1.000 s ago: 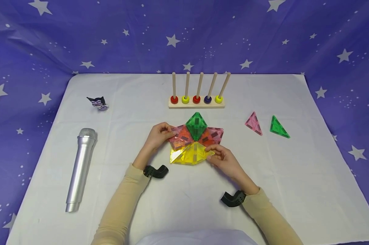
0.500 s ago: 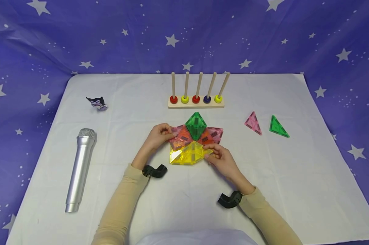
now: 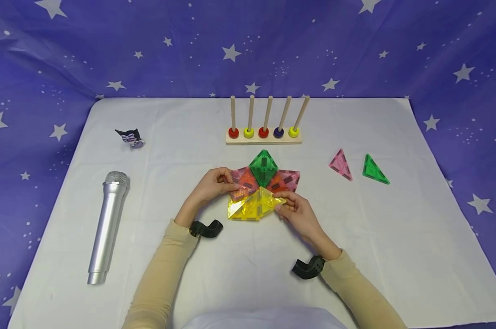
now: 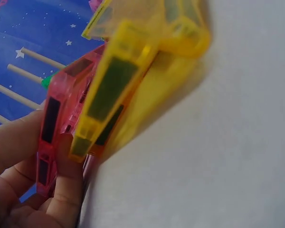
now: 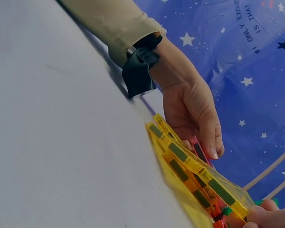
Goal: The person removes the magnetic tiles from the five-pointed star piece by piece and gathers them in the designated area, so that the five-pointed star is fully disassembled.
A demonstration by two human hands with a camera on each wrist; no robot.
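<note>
A cluster of see-through magnetic tiles lies between the hands. My left hand [image 3: 212,185] grips the left pink tile [image 3: 244,177] at its outer edge, thumb on the near side. With fingers and thumb, my right hand [image 3: 300,214] pinches the right corner of a yellow triangular tile [image 3: 268,202]. That triangle meets the other yellow tile piece [image 3: 243,211] along a middle line. A green kite-shaped part [image 3: 264,165] stands at the back, and another pink tile [image 3: 290,179] is on the right. Orange-red areas show between them. In the left wrist view, yellow tile edges [image 4: 113,88] overlap the pink tile.
Behind the cluster stands a wooden peg rack [image 3: 264,141] with coloured beads. A pink triangle tile [image 3: 341,164] and a green triangle tile [image 3: 374,170] lie to the right. On the left are a silver microphone [image 3: 109,226] and a small black-and-purple figurine [image 3: 131,138].
My right hand has shifted slightly left with the yellow triangle, whose angle against the other yellow piece has changed. My left hand keeps its grip on the pink tile, nearly still.
</note>
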